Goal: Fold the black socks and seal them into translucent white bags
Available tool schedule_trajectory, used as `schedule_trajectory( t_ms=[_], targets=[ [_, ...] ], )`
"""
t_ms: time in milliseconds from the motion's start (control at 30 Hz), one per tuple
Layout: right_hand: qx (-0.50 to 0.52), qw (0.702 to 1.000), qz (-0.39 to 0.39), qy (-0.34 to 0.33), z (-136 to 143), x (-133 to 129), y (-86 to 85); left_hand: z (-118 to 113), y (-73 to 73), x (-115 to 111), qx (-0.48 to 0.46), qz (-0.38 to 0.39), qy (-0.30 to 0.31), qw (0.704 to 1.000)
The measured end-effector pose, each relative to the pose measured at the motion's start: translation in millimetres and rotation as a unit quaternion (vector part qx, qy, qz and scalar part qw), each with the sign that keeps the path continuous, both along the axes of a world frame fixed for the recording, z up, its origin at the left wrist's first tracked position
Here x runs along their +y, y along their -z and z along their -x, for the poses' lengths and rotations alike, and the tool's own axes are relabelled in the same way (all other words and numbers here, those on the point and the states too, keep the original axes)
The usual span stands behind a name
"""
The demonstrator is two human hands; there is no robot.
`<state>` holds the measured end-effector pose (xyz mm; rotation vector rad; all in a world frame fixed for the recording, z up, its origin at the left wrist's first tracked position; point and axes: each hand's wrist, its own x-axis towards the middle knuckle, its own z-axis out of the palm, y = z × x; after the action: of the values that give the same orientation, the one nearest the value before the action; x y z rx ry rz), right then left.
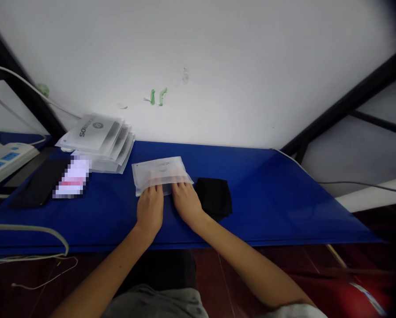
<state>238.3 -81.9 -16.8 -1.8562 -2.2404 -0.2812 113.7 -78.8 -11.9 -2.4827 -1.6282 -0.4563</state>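
A frosted white zip bag with faint print lies in front of me on the blue table. At its near edge, the fingers of my left hand reach under the upper layer and show dimly through the plastic. Beside it, my right hand has its fingers under the same layer, gripping the bag's mouth. Both thumbs are hidden. A folded black cloth lies just right of my right hand, by the wrist.
Several similar printed bags are stacked at the back left. A black phone and a pixelated item lie nearer. A power strip and cables stand at the far left. The white wall bounds the blue table behind.
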Motion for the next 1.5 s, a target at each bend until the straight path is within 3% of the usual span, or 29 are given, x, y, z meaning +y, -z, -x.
schedule_trajectory(
  t_ms=[167,300,400,533,800,1133,1233,1333,1400,1500],
  targets=[
    [-0.002,1.0,-0.013,0.026,3.1,-2.9,2.4,1.1,3.1,1.1,-0.014,-0.019,0.002,1.0],
    [-0.017,0.999,-0.001,0.035,8.0,-4.6,-5.2,3.6,-1.4,-5.2,-0.036,-0.008,0.032,0.999],
    [-0.031,0.998,0.024,0.05,9.9,-5.1,-10.8,8.1,-8.4,-11.2,-0.066,-0.078,0.071,0.992],
    [-0.036,0.998,0.033,0.049,7.6,-4.8,-12.1,18.8,-16.6,-8.3,-0.073,-0.169,0.046,0.982],
    [0.017,0.996,0.084,0.012,0.9,-6.2,-16.8,34.9,-24.4,11.4,-0.01,-0.078,0.049,0.996],
    [0.057,0.993,0.037,-0.094,-7.3,-43.5,-30.6,39.4,-22.5,22.0,-0.022,-0.104,0.031,0.994],
    [0.068,0.995,-0.032,-0.058,-23.5,-56.0,-37.3,40.0,-23.4,25.4,-0.02,-0.099,0.01,0.995],
    [0.058,0.995,-0.064,0.043,-48.3,-61.1,-36.2,39.1,-25.7,28.0,-0.019,-0.088,-0.004,0.996],
    [0.049,0.992,-0.038,0.106,-63.9,-62.4,-30.3,37.7,-26.4,29.1,-0.019,-0.078,-0.004,0.997],
    [0.057,0.989,0.06,0.122,-78.3,-64.9,-19.4,35.4,-24.3,30.5,-0.018,-0.072,0.005,0.997]
  ],
)
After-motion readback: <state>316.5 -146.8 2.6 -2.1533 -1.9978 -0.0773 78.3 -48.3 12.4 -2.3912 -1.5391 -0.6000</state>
